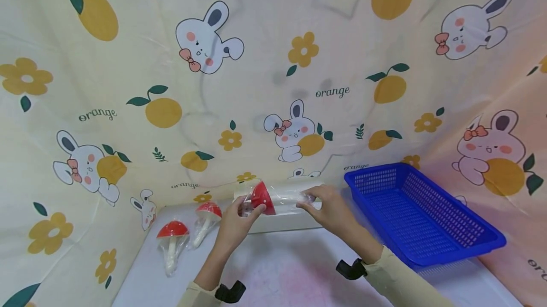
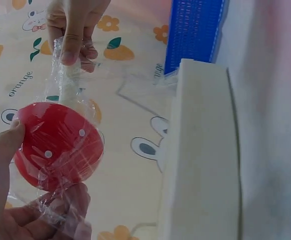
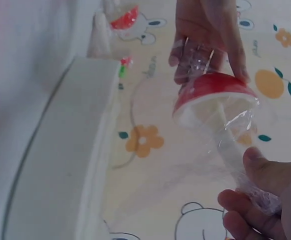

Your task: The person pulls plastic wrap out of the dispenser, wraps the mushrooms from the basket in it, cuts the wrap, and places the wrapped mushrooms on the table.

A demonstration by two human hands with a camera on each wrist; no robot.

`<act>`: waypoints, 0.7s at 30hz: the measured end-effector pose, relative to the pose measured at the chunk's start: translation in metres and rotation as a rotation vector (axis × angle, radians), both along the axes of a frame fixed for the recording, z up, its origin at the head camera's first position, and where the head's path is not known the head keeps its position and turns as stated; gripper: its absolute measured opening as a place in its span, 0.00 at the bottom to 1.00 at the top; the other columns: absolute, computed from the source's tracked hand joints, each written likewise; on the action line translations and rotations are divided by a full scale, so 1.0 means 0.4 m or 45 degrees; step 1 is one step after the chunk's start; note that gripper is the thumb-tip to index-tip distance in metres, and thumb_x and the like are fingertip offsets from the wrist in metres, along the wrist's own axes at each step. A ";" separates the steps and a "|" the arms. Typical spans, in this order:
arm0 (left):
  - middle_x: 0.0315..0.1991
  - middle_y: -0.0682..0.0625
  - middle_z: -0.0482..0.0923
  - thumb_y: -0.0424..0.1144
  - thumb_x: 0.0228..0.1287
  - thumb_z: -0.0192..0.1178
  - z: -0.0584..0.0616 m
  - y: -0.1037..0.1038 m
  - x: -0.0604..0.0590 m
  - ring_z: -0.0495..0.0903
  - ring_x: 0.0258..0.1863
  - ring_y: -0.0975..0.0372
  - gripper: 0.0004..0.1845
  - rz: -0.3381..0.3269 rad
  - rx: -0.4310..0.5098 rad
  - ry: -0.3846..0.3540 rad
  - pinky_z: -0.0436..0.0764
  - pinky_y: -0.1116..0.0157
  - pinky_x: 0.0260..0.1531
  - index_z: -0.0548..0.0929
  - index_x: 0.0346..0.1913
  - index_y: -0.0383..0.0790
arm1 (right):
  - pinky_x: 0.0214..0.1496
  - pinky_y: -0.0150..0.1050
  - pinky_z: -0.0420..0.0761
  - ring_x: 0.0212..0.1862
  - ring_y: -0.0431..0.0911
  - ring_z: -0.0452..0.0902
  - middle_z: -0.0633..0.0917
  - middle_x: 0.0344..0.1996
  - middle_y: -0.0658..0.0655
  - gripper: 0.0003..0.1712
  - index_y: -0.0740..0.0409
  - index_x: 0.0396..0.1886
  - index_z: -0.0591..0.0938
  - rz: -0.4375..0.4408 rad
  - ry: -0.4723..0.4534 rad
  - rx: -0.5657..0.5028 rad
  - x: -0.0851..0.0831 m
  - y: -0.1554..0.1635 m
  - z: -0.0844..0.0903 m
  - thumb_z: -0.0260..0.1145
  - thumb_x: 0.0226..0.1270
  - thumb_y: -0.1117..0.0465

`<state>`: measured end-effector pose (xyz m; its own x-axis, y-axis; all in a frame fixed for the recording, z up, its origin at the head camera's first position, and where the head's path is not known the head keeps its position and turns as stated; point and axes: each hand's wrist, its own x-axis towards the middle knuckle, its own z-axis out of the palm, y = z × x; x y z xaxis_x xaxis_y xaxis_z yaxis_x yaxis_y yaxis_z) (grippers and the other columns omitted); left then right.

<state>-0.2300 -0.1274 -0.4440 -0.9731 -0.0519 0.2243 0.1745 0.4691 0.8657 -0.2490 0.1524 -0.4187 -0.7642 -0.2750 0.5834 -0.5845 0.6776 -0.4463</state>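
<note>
**Wrapped toy mushroom held between two hands**

The person is holding a red-capped toy mushroom [image 1: 262, 197] in clear plastic wrap, lifted above the white tabletop [image 1: 290, 269] and lying sideways. The left hand [image 1: 236, 221] is curling its fingers round the cap end; the right hand [image 1: 329, 209] is pinching the wrapped stem end. To the mushroom's left, two more wrapped mushrooms [image 1: 173, 240] [image 1: 206, 219] are lying on the tabletop. To its right a blue basket [image 1: 461, 221] is sitting. Just behind it runs what looks like a white ledge [image 2: 200, 150], though the view is blurry.
</note>
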 end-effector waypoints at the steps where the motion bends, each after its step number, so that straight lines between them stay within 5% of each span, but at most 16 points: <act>1: 0.59 0.45 0.86 0.68 0.64 0.71 -0.008 -0.002 0.005 0.84 0.58 0.49 0.41 0.005 -0.004 -0.024 0.90 0.55 0.48 0.79 0.70 0.44 | 0.54 0.55 0.88 0.48 0.51 0.85 0.92 0.47 0.56 0.22 0.59 0.52 0.92 0.012 -0.007 0.006 0.004 -0.001 -0.008 0.85 0.61 0.55; 11: 0.46 0.49 0.87 0.70 0.64 0.69 -0.075 -0.007 0.037 0.83 0.47 0.56 0.40 0.001 -0.119 -0.185 0.87 0.59 0.40 0.82 0.63 0.38 | 0.39 0.37 0.79 0.35 0.38 0.76 0.85 0.30 0.41 0.12 0.50 0.36 0.90 0.066 -0.025 0.130 0.032 0.014 -0.098 0.84 0.60 0.51; 21: 0.49 0.46 0.87 0.65 0.66 0.71 -0.153 -0.015 0.046 0.83 0.48 0.54 0.36 -0.041 -0.180 -0.185 0.85 0.57 0.41 0.84 0.61 0.38 | 0.33 0.32 0.73 0.31 0.39 0.73 0.76 0.24 0.36 0.14 0.43 0.28 0.83 0.129 -0.114 0.113 0.027 0.022 -0.208 0.83 0.62 0.49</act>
